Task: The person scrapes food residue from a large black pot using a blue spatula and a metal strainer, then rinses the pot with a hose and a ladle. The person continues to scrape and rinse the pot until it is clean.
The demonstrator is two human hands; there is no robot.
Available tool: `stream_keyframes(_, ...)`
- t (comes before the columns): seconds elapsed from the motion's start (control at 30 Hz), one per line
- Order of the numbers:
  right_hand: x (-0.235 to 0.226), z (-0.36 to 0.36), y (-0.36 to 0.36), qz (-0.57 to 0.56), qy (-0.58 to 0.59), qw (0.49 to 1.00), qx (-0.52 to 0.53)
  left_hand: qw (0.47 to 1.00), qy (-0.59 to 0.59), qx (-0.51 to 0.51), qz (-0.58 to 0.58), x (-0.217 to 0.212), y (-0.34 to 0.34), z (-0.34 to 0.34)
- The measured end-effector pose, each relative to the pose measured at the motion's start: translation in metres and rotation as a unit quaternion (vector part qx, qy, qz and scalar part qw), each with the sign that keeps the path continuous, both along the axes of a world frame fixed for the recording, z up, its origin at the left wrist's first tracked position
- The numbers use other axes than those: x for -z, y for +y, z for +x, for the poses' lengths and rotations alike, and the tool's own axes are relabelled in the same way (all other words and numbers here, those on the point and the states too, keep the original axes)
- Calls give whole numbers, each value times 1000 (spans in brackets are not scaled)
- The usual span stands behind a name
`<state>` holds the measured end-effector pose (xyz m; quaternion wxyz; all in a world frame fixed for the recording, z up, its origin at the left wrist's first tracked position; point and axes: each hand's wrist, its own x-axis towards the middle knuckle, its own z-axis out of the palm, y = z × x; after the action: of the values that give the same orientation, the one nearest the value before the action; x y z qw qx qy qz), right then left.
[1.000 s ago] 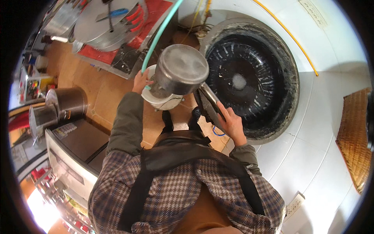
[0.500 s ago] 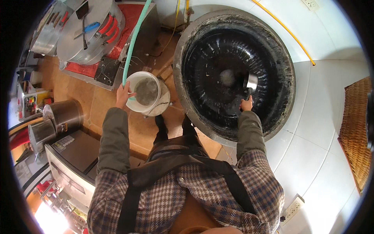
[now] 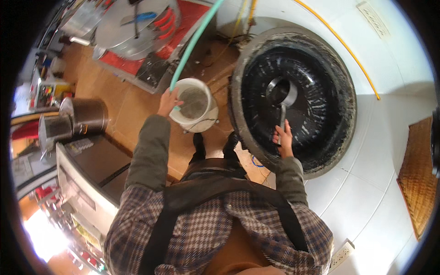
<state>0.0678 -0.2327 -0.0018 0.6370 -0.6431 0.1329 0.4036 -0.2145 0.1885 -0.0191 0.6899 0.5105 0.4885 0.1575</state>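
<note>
My left hand (image 3: 168,101) is closed around a pale green ribbed hose (image 3: 195,43) at the left rim of a white bucket (image 3: 209,91). Cloudy greyish water (image 3: 193,101) stands in the bucket, and the hose's end is down at its rim. To the right, my right hand (image 3: 285,139) grips the long handle of a metal saucepan (image 3: 290,95). The saucepan is held inside a large round basin (image 3: 239,73) with a dark, wet, streaked interior. Its round mouth faces me, and I cannot tell whether it holds water.
At the far left a big metal pot (image 3: 133,32) with red handles stands on a red-topped surface (image 3: 181,23). More steel pots (image 3: 85,114) and a white-fronted appliance (image 3: 87,192) are on the left. A yellow pipe (image 3: 337,45) runs along the tiled wall; a woven mat (image 3: 416,178) leans at right.
The saucepan has turned so that its mouth shows, and has moved toward the basin's middle. My left hand stays on the hose by the bucket. The whole view has shifted.
</note>
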Motion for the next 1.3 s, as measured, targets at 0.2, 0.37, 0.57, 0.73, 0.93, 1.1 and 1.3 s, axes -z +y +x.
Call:
stream_keyframes(0.2,-119,-71,17,58,-124,979,-150,1000,10,12,20,-6,7,-1)
stream_keyframes(0.37,-151,-107,42,0,-223,940,-258,999,-11,23,20,-7,5,-3)
stream_keyframes(0.57,-141,-109,46,-84,-552,724,-404,1000,-17,14,6,3,8,-5)
stream_keyframes(0.73,-107,-66,1,-210,-615,685,-329,999,8,31,22,9,11,-5)
stream_keyframes(0.93,-2,58,-47,-287,-285,899,-169,996,37,64,46,8,0,1)
stream_keyframes(1.1,79,129,-61,-355,-138,925,-8,992,73,78,68,8,-4,5)
stream_keyframes(1.3,132,77,-35,-269,-133,954,-17,992,77,73,74,8,-5,7)
